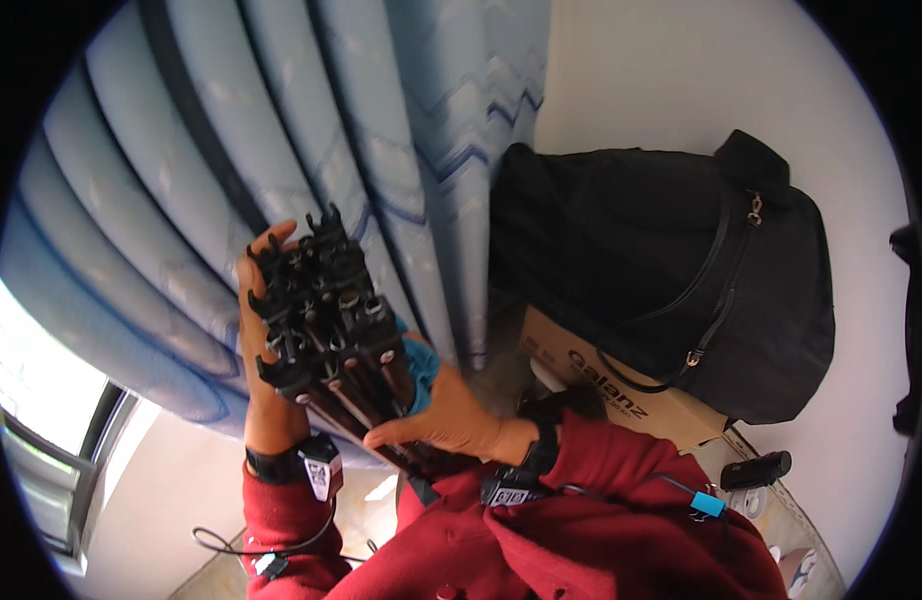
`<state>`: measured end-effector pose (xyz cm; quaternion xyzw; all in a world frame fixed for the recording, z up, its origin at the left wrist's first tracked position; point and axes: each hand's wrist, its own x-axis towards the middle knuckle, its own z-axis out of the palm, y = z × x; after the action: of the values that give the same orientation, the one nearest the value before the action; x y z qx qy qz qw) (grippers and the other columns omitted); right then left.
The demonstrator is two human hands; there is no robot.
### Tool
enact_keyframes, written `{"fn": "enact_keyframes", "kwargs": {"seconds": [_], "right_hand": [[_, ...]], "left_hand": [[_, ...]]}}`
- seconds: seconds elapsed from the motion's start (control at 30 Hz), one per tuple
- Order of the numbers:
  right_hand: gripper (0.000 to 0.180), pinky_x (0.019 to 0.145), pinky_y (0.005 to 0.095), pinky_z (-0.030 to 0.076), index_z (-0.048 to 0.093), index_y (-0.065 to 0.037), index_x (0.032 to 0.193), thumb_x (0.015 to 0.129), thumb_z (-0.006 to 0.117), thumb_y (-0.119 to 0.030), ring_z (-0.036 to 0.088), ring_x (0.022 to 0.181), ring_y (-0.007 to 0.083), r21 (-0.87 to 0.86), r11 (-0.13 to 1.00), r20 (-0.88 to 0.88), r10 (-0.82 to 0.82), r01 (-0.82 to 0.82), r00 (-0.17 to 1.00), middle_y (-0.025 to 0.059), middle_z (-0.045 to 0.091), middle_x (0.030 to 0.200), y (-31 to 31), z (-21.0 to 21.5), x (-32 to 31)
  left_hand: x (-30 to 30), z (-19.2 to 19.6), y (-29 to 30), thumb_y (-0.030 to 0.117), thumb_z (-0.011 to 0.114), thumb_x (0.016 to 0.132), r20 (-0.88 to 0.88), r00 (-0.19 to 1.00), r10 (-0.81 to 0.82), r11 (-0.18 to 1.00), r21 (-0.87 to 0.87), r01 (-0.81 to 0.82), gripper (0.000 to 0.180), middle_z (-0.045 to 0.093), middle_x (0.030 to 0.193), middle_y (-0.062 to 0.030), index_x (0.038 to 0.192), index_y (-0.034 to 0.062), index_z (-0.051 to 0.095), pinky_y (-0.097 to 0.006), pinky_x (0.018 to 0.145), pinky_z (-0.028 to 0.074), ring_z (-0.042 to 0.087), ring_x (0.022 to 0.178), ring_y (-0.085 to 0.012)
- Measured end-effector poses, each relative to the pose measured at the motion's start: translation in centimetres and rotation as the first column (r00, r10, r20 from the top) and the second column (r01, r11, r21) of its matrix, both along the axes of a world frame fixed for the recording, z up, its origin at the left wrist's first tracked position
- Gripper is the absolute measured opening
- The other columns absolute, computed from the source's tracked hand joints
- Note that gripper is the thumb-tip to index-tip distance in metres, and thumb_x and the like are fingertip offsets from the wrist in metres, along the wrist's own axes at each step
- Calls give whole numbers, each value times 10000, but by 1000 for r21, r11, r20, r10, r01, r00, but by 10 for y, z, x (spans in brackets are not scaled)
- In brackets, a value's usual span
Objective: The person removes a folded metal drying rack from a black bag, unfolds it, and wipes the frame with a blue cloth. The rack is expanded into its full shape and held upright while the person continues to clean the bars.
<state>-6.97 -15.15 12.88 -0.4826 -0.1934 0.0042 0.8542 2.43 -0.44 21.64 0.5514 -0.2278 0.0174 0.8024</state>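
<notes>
We gripped the folded black metal tripod (pixel 326 330), upright before the blue pleated curtain (pixel 311 130), left hand (pixel 261 370) behind, right hand (pixel 446 415) clasping lower.

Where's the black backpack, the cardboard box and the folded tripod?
black backpack (pixel 631 260): head view, front panel.
cardboard box (pixel 621 395): head view, printed side under the backpack.
folded tripod (pixel 326 320): head view, bundled black legs.

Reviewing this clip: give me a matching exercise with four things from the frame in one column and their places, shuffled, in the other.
Things:
1. folded black tripod
2. black backpack
3. cardboard box
4. blue curtain

Places:
A. under the backpack
B. hanging behind the hands
C. on top of the box, against the wall
D. held between left hand and right hand

Pairs: 1-D, 2-C, 3-A, 4-B
</notes>
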Motion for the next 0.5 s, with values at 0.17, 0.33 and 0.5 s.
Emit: {"fn": "enact_keyframes", "kwargs": {"seconds": [0.17, 0.33, 0.5], "right_hand": [[935, 1082, 300, 343, 367, -29, 1400, 657, 923, -145, 446, 1255, 149, -205, 976, 3, -69, 68, 998, 52, 496, 1334, -3, -5, -3], [985, 987, 344, 431, 330, -7, 1414, 657, 891, -292, 582, 1114, 295, -440, 866, 191, -167, 237, 967, 185, 559, 1262, -10, -15, 5], [950, 953, 350, 449, 330, -22, 1412, 670, 864, -278, 600, 1089, 310, -620, 784, 90, 57, 11, 994, 193, 598, 1193, -9, -44, 18]], "left_hand": [[-20, -20, 1, 681, 392, 943, 313, 948, 55, 992, 89, -87, 857, 424, 1450, -193, 1494, 33, 288, -398, 1093, 379, 437, 1332, -285], [-60, -60, 1, 442, 829, 739, 263, 961, 81, 988, 106, -112, 1090, 321, 1518, -144, 1533, 41, 198, -378, 1101, 346, 391, 1355, -257], [-70, -91, 13, 140, 727, 798, 130, 924, 361, 927, 59, -370, 930, 414, 1418, -138, 1542, 68, 175, -346, 1001, 429, 500, 1216, -238]]}}
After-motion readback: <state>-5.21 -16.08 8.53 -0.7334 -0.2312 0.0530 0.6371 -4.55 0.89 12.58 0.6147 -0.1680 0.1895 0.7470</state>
